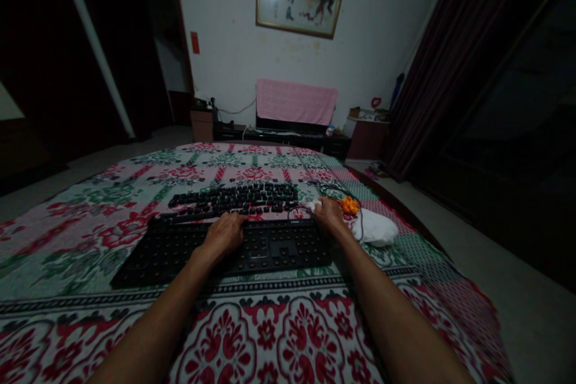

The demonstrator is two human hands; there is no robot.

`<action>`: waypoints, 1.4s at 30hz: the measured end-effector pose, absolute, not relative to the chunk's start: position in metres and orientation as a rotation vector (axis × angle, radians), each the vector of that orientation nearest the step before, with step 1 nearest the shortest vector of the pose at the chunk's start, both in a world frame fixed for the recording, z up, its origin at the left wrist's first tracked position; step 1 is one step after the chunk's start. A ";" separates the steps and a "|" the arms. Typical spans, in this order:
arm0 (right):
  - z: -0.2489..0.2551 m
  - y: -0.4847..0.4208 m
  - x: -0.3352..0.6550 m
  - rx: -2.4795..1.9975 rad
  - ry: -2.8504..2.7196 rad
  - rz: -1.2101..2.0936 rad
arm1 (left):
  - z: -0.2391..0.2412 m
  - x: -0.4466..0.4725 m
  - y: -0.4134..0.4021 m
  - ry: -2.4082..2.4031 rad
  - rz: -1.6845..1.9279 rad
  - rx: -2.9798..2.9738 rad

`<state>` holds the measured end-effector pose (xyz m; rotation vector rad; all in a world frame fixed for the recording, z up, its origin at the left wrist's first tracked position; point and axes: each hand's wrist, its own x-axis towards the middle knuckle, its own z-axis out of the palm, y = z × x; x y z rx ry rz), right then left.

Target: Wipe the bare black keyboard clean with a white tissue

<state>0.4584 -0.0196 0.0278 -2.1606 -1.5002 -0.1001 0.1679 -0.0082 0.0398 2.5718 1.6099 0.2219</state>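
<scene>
A black keyboard (pixel 292 255) with its keycaps off lies on the patterned bedspread, its rows of bare key posts facing up. My left hand (pixel 226 233) lies across its middle, the fingers closed over the far edge. Just past the keyboard's far right corner is my right hand (pixel 330 213), its fingers closed on a crumpled white cloth or tissue (pixel 311 205); the fingertips are partly hidden. Many loose black keycaps (pixel 243 195) are spread in rows beyond the keyboard. A long black strip (pixel 180 217) lies along the keyboard's far left edge.
Right of my right hand are an orange scrunchie-like bundle (pixel 350 205), a white plastic bag (pixel 377 228) and a thin black cable (pixel 335 189). The bedspread (pixel 252 173) drops off at the right side. A pink towel (pixel 297 101) covers a screen by the far wall.
</scene>
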 end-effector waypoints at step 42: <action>0.080 -0.065 0.409 -1.531 -1.854 1.226 | 0.038 0.166 -0.008 1.615 0.292 2.599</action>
